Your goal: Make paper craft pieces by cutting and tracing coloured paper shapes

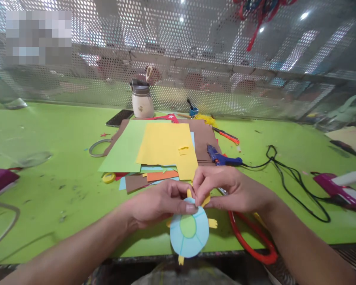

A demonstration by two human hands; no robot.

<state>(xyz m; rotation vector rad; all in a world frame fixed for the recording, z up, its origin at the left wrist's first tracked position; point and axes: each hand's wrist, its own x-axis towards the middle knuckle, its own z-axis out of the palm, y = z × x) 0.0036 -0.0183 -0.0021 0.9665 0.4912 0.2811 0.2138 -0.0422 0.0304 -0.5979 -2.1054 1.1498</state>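
A paper turtle (189, 233) with a light blue round shell, a green centre and small yellow legs is held over the near edge of the green table (56, 186). My left hand (157, 204) pinches its upper left rim, thumb on the shell. My right hand (225, 188) is closed on the yellow paper piece (206, 200) at the top of the shell, fingertips pressed together beside the left thumb. Both hands touch each other at the turtle's top.
A stack of coloured paper sheets (163, 148) lies just beyond the hands. A blue glue gun (222, 158) with a black cord (287, 178) sits to the right. Red-handled scissors (252, 237) lie under my right wrist. A phone (119, 117), a jar (142, 101) and tape rolls (98, 147) stand farther back.
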